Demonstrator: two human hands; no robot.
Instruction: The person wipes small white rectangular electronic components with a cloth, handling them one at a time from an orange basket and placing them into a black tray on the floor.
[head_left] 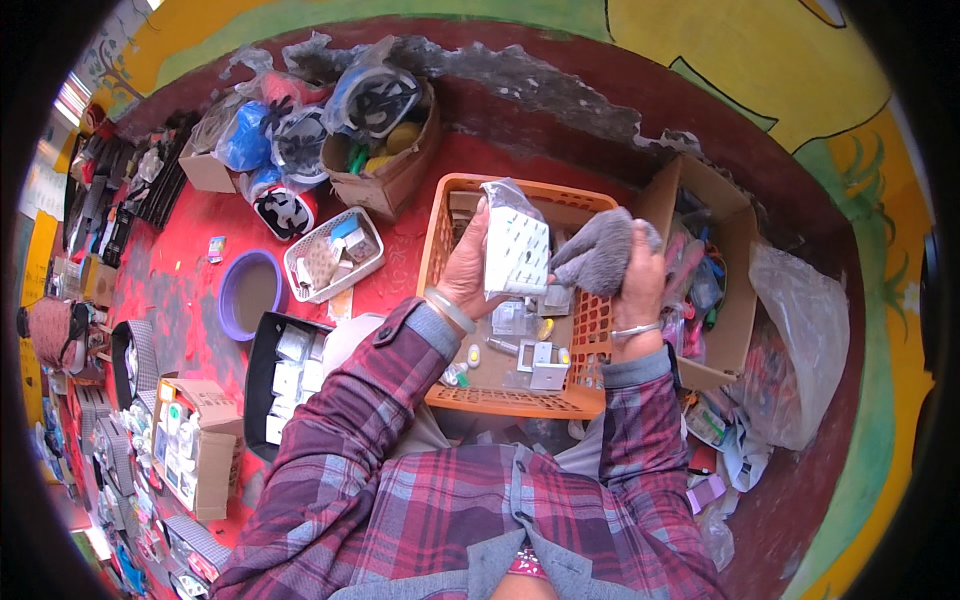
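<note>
Centre frame, the left hand (466, 268) grips a white rectangular box (517, 252); the right hand (641, 282) pinches a grey fluffy cloth (604, 257). Likely wiping; next calls for steadying the box.

A white, flat-faced box (517, 252), its face covered in rows of small dark marks, stands nearly upright in the left hand (464, 268), with clear plastic showing at its upper end. Just beside it, a grey cloth (597, 262) (soft and plush-looking) is bunched in the right hand (642, 278), one fold pointing toward the box; whether they touch is unclear.
</note>
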